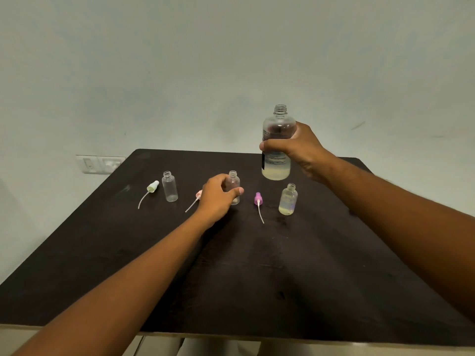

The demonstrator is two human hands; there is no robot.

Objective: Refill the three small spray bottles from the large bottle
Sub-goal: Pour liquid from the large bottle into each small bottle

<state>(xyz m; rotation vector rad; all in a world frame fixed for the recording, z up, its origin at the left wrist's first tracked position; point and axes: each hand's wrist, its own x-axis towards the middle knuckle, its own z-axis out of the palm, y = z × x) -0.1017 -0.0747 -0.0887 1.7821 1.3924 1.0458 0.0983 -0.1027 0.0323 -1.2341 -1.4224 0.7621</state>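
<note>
Nearest, two bare forearms reaching out over a dark desk [257, 278]. Left hand [218, 195] curled round the middle small spray bottle [234, 181], thumb across its front, grip narrow and holding that bottle upright on the desk; mouth open, no cap on. Right hand [298, 150] wrapped round the large bottle [279, 124], grip closed about its labelled middle, bottle upright and uncapped, raised toward the far right of the desk, pale yellowish liquid pooled in its lowest part; cannot tell whether its base touches the desk. Left small spray bottle [170, 186] standing apart near the far left, clear, uncapped, seemingly without liquid. Just left of it, a white spray cap [153, 187] lying on its side with dip tube trailing toward the camera. Pink spray cap [198, 194] partly hidden behind the left hand, tube pointing down-left. Purple spray cap [257, 198] lying between the middle bottle and the right small spray bottle [288, 199], tube running toward the camera. That right bottle upright, uncapped, holding pale yellowish liquid, just below the large bottle. Behind the desk, a plain pale wall [180, 73] with a white switch plate [99, 164] at the left.
</note>
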